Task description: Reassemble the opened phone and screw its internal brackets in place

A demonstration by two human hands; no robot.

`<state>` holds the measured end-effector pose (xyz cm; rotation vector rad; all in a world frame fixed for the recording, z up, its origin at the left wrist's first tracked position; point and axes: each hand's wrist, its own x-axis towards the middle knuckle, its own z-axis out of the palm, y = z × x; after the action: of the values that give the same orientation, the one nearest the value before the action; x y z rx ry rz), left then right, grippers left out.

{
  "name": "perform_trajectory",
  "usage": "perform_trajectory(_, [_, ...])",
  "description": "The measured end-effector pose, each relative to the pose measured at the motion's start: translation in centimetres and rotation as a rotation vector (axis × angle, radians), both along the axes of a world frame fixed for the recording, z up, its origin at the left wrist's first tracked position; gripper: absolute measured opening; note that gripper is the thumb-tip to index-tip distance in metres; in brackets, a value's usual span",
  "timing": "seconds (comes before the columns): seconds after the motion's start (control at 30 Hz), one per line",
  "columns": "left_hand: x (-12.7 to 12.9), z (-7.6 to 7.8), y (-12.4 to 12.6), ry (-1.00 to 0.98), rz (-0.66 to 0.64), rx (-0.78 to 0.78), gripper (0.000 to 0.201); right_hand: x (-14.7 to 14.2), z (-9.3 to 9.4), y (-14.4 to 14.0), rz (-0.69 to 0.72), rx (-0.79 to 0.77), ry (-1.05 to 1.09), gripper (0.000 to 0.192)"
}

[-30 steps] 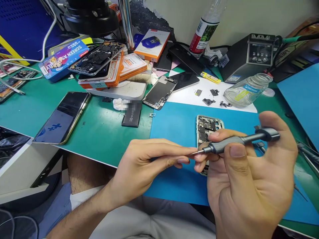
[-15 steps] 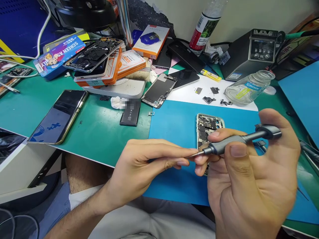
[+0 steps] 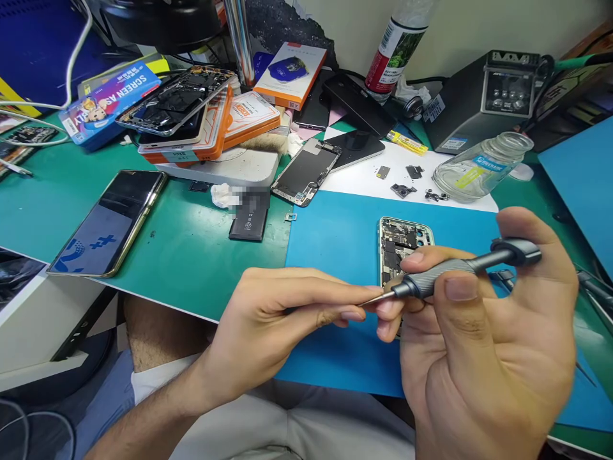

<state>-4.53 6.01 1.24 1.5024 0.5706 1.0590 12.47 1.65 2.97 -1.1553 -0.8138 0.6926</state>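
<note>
A grey precision screwdriver (image 3: 438, 276) lies slantwise across my right hand (image 3: 498, 358), its knurled grip between thumb and fingers and its cap end against the raised index finger. The thin shaft points left into my left hand (image 3: 278, 326), where thumb and fingers pinch around the tip. Whether a screw sits at the tip is hidden by those fingers. Behind the hands, an opened phone (image 3: 402, 235) with bare circuit boards rests on the blue mat (image 3: 335, 243), its lower part covered by my right hand.
Farther back are a detached phone screen (image 3: 306, 172), small camera parts (image 3: 403, 191) on white paper, and a glass jar (image 3: 479, 167). To the left lie a battery (image 3: 249, 217), a whole phone (image 3: 110, 223) and a stack of orange boxes (image 3: 191, 144). A soldering station (image 3: 464, 108) stands at the back right.
Almost nothing differs. Both hands keep their hold on the screwdriver, and the view has shifted very slightly.
</note>
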Motion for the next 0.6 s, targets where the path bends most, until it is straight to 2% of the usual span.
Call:
perform_trajectory(0.23, [-0.16,0.1,-0.09,0.009,-0.001,0.011,0.033,0.02,0.03,0.25,0.007,0.011,0.002,0.056])
perform_trajectory(0.43, [-0.09,0.2,0.0,0.014,0.0,0.044,0.034,0.41,-0.07,0.08,0.055,-0.039,0.032,0.052])
perform_trajectory(0.6, [0.07,0.1,0.02,-0.003,-0.002,0.042,0.037,0.35,-0.07,0.01,0.028,-0.031,0.028,0.053])
